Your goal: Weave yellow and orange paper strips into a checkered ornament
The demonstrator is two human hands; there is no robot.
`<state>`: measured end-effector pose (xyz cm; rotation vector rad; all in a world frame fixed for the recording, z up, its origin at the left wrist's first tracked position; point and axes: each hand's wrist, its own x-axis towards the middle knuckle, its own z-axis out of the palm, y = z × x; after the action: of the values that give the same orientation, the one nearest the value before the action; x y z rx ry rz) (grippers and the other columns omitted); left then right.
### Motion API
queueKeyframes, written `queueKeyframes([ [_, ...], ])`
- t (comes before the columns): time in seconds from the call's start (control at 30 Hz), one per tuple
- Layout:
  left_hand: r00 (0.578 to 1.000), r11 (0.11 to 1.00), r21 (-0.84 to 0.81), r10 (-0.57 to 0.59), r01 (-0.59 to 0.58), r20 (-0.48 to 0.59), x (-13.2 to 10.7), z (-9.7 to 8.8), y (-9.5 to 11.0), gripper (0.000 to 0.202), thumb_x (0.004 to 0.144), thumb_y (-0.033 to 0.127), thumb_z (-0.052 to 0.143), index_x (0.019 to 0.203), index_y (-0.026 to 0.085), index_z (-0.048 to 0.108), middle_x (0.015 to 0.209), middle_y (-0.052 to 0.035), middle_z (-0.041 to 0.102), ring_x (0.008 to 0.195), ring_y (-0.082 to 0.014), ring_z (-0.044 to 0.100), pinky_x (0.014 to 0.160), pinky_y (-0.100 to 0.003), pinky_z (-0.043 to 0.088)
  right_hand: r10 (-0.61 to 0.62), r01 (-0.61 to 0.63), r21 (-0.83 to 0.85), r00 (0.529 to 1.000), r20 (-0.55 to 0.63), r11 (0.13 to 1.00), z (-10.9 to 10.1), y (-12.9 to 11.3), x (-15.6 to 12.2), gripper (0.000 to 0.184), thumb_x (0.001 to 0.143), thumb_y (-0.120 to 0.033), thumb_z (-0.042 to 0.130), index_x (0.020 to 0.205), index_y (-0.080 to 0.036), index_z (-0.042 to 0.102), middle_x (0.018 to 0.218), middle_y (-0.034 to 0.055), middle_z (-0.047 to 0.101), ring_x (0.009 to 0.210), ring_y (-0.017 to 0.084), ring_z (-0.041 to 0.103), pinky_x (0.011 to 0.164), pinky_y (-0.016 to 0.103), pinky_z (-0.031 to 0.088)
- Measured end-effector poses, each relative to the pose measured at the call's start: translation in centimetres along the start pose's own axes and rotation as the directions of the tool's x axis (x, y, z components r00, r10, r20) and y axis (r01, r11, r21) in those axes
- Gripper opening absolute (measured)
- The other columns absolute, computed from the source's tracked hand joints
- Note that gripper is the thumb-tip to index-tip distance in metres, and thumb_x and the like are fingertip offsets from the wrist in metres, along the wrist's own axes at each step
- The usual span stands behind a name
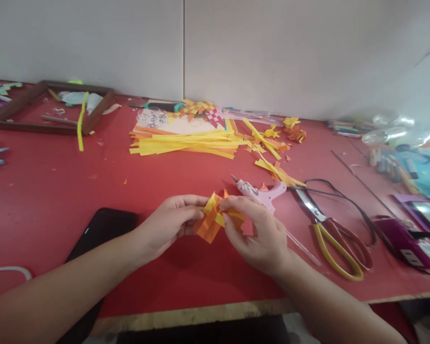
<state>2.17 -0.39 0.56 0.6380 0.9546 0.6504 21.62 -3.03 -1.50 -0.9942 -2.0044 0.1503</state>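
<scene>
Between my two hands is a small piece of woven or folded orange and yellow paper strips (209,225), held up over the red table. My left hand (172,222) pinches its left side between thumb and fingers. From the right, my right hand (256,229) grips its upper right part with thumb and forefinger. Some of the paper is hidden behind the right fingers. Just beyond the right hand lies a pink glue gun (263,193) with its metal tip pointing left. Scissors (329,234) with one yellow and one red handle rest to its right.
A pile of yellow and orange paper strips (186,143) lies ahead, with woven paper pieces (197,109) behind it. A dark phone (105,229) is beside my left forearm. At the back left stands a wooden frame (17,106). A purple power socket box (408,243) sits right.
</scene>
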Motion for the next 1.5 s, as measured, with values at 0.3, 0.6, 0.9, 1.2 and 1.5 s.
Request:
queueKeyframes([
  [0.3, 0.989, 0.967, 0.209, 0.145, -0.145, 0.016, 0.0, -0.2, -0.3, 0.024, 0.077, 0.026, 0.073, 0.099, 0.018, 0.075, 0.091, -0.0038, 0.077, 0.085, -0.0191, 0.070, 0.079, -0.031, 0.053, 0.014, -0.012, 0.046, 1.000, -0.025, 0.999, -0.3, 0.3, 0.2, 0.060, 0.081, -0.001, 0.058, 0.133, -0.030, 0.049, 0.102, 0.0038, 0.073, 0.099, 0.025, 0.068, 0.092, 0.049, 0.058],
  [0.6, 0.978, 0.890, 0.405, 0.183, -0.209, 0.103, -0.2, -0.2, -0.1, 0.027, 0.078, 0.019, 0.067, 0.105, 0.018, 0.071, 0.106, -0.0068, 0.079, 0.099, -0.0246, 0.074, 0.085, -0.033, 0.055, 0.233, -0.242, 0.146, 0.969, 0.075, 0.959, -0.2, 0.7, -0.1, 0.064, 0.085, -0.011, 0.064, 0.141, -0.029, 0.040, 0.129, 0.0102, 0.065, 0.127, 0.029, 0.059, 0.106, 0.057, 0.049],
  [0.9, 0.969, 0.885, 0.395, 0.233, -0.246, 0.082, -0.2, -0.3, -0.4, 0.033, 0.080, 0.021, 0.071, 0.112, 0.019, 0.064, 0.112, -0.0082, 0.076, 0.105, -0.0228, 0.072, 0.085, -0.030, 0.057, 0.428, -0.432, 0.379, 0.898, 0.098, 0.819, 0.0, 0.9, 0.7, 0.050, 0.088, -0.016, 0.066, 0.132, -0.028, 0.046, 0.089, -0.0002, 0.068, 0.086, 0.018, 0.070, 0.086, 0.042, 0.060],
  [1.2, 0.963, 0.891, 0.378, 0.268, -0.251, 0.009, -0.1, -0.7, -0.4, 0.033, 0.086, 0.037, 0.074, 0.112, 0.020, 0.065, 0.105, -0.0060, 0.078, 0.095, -0.0192, 0.074, 0.085, -0.029, 0.057, 0.493, -0.464, 0.530, 0.864, 0.096, 0.709, -0.2, 0.6, 1.2, 0.046, 0.086, -0.012, 0.067, 0.125, -0.029, 0.051, 0.092, -0.0010, 0.065, 0.081, 0.015, 0.069, 0.075, 0.034, 0.064],
  [1.5, 0.955, 0.912, 0.296, 0.296, -0.283, 0.000, 0.0, -0.8, -0.6, 0.027, 0.086, 0.039, 0.076, 0.103, 0.020, 0.069, 0.099, -0.0031, 0.078, 0.094, -0.0176, 0.074, 0.084, -0.027, 0.059, 0.492, -0.436, 0.597, 0.867, 0.079, 0.673, -0.2, 0.4, 1.2, 0.047, 0.086, -0.009, 0.066, 0.126, -0.030, 0.053, 0.096, -0.0011, 0.066, 0.087, 0.013, 0.068, 0.079, 0.031, 0.061],
])
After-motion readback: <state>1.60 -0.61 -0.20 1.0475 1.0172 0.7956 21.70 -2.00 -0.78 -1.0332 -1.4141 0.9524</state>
